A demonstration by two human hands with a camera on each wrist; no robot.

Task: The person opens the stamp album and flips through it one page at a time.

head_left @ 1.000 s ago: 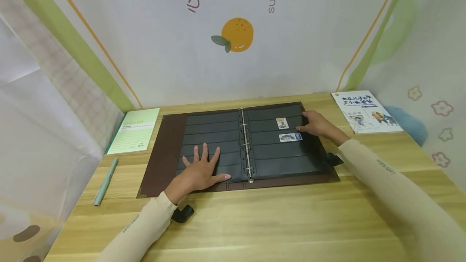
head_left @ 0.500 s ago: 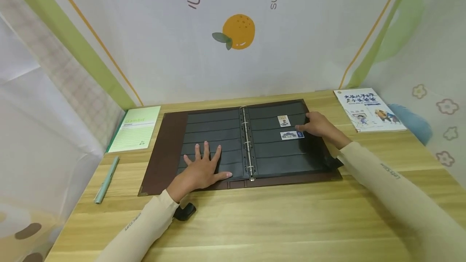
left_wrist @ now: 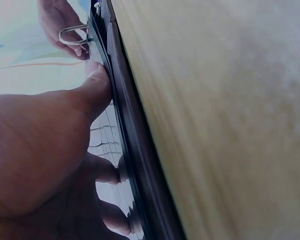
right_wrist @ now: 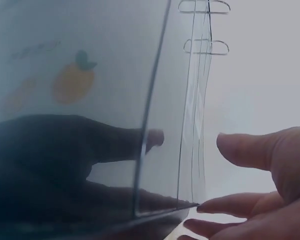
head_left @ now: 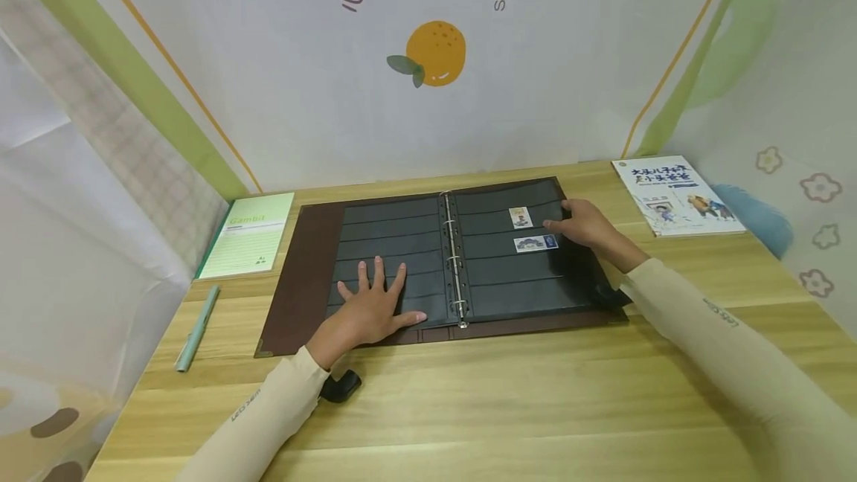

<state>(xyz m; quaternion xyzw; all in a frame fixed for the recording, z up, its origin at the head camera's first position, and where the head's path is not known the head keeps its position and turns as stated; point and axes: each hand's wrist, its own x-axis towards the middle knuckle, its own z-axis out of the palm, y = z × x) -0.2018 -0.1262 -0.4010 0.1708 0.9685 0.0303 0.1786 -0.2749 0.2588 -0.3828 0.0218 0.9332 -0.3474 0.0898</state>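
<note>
left hand (head_left: 370, 311) flat, fingers spread on binder's (head_left: 442, 266) left page | right hand (head_left: 584, 223) relaxed, fingertips touching right page edge

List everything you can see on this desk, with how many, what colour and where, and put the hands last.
binder: one, brown cover with black pocket pages, open flat at the desk's middle.
binder rings: one row, silver, down the spine.
stamps: two, white-bordered, in the right page's upper pockets.
notepad: one, green, left of the binder.
pen: one, pale green, near the left edge.
book: one, white illustrated cover, back right.
desk: one, light wood.
backdrop: white with orange fruit print, behind.
left hand: flat on the left page, fingers spread.
right hand: at the right page's outer edge, beside the stamps.
</note>
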